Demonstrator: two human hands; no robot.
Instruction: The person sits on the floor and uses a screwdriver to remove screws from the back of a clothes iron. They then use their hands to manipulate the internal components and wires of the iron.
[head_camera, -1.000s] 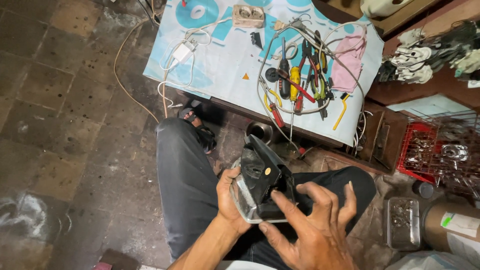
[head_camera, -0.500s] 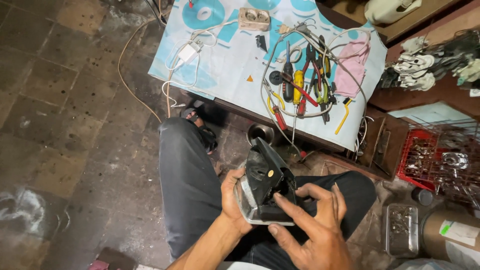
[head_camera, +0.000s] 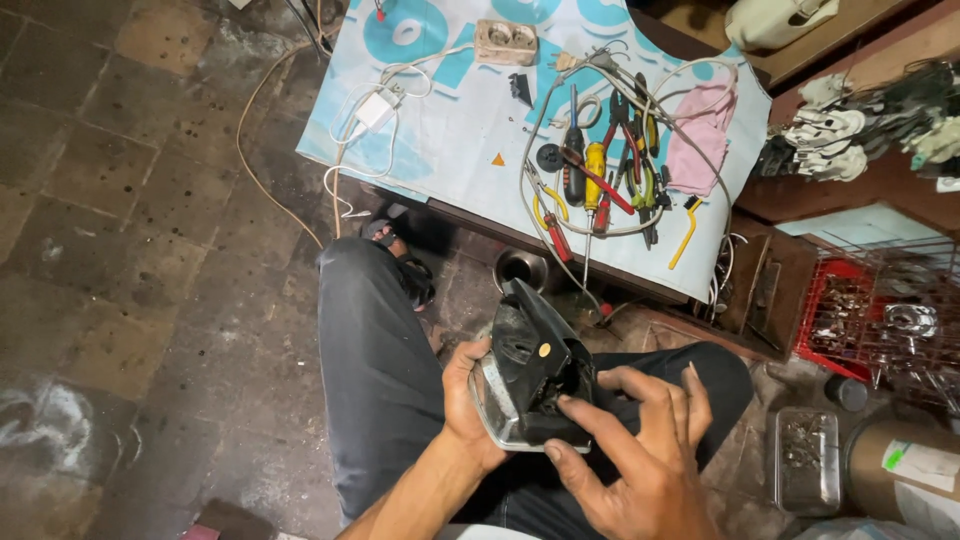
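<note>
A black electric clothes iron (head_camera: 535, 365) with a shiny metal soleplate rests over my lap, tilted on its side. My left hand (head_camera: 465, 405) grips its left edge and soleplate from below. My right hand (head_camera: 630, 450) lies against the iron's rear end, fingers spread, thumb and forefinger touching the black housing. My dark trousers (head_camera: 375, 370) fill the space beneath.
A low table under a blue-and-white sheet (head_camera: 450, 130) carries pliers and screwdrivers (head_camera: 600, 180), a coiled white cable (head_camera: 375, 110), a beige socket block (head_camera: 506, 42) and a pink cloth (head_camera: 700, 135). A red wire basket (head_camera: 860, 310), a small tin of parts (head_camera: 805, 460) and a metal cup (head_camera: 520, 268) stand around.
The view has shifted slightly. My right hand's fingers have slid closer onto the rear of the iron; my left hand keeps its grip.
</note>
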